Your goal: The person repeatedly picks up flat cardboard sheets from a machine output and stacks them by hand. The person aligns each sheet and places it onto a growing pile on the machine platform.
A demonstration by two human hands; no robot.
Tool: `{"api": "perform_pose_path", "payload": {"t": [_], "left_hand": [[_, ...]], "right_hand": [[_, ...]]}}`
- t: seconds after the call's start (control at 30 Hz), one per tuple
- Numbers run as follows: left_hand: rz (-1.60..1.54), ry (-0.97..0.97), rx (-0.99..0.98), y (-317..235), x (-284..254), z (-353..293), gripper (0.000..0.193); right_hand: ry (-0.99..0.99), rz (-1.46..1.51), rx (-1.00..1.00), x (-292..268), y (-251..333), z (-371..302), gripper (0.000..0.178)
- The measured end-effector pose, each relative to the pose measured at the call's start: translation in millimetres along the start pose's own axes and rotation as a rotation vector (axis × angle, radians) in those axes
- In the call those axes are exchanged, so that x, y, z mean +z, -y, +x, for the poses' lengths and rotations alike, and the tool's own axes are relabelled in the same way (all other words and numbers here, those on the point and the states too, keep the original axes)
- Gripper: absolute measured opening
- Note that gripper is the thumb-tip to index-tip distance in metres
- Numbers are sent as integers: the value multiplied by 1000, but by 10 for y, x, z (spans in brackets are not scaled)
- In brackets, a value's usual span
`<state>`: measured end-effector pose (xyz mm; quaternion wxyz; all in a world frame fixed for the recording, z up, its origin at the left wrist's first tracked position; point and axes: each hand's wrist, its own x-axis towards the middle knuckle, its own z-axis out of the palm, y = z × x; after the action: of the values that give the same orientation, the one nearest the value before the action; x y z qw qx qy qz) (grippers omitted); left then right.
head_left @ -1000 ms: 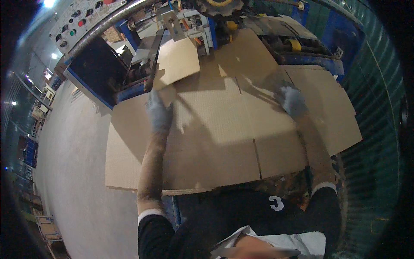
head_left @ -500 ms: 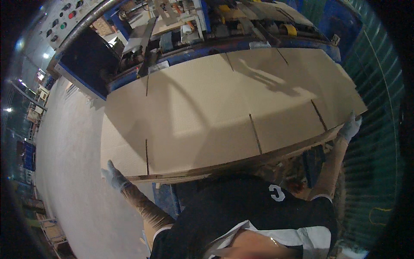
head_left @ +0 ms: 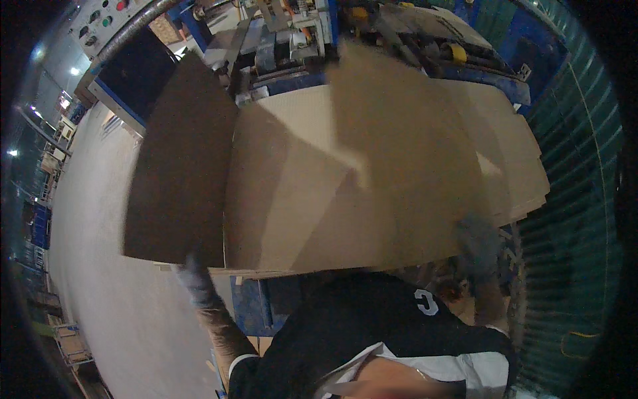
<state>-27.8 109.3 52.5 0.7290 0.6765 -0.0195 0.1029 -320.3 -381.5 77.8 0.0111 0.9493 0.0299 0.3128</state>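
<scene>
Nearest the camera, the person's dark top with a white collar fills the lower edge. Just above it, the gloved left hand (head_left: 194, 278) reaches up to the near left corner of a large cardboard sheet (head_left: 312, 199) and closes on its lower edge. The gloved right hand (head_left: 477, 241) is at the sheet's near right edge, but it is blurred, so I cannot tell whether it is closed on the board or only pressed against it.

The cardboard sheet lies between the two hands, held in front of the chest over a stack of similar sheets (head_left: 518, 179) that shows at the right. Its long axis runs left to right across the view. The left flap (head_left: 179, 173) is folded up and in shadow, and another panel lifts at the far middle, blurred.

It looks light for its size but wide and floppy along its creases, so it will likely bend and catch air. A hold near both ends of the near edge, hands well apart, seems the surest grip.

Beyond it stands a blue machine (head_left: 299, 40) with rollers, and a panel of buttons (head_left: 106, 16) at the far left. Pale floor (head_left: 93, 292) stretches along the left.
</scene>
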Motion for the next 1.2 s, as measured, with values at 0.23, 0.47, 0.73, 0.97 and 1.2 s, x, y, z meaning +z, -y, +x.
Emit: {"api": "perform_pose_path", "payload": {"t": [0.23, 0.47, 0.73, 0.97, 1.2], "left_hand": [[1182, 831, 742, -231, 1024, -363, 53], [1243, 836, 774, -77, 1057, -246, 50], [1132, 938, 778, -273, 1159, -105, 59], [747, 458, 177, -32, 1113, 644, 44], [1370, 435, 109, 748, 1236, 1896, 43]], "right_hand": [[388, 126, -215, 203, 85, 390, 36], [359, 102, -279, 337, -83, 545, 32], [396, 1063, 690, 938, 315, 1628, 54], [613, 1351, 681, 1937, 674, 2624, 42], [547, 1395, 681, 2086, 733, 2569, 27]]}}
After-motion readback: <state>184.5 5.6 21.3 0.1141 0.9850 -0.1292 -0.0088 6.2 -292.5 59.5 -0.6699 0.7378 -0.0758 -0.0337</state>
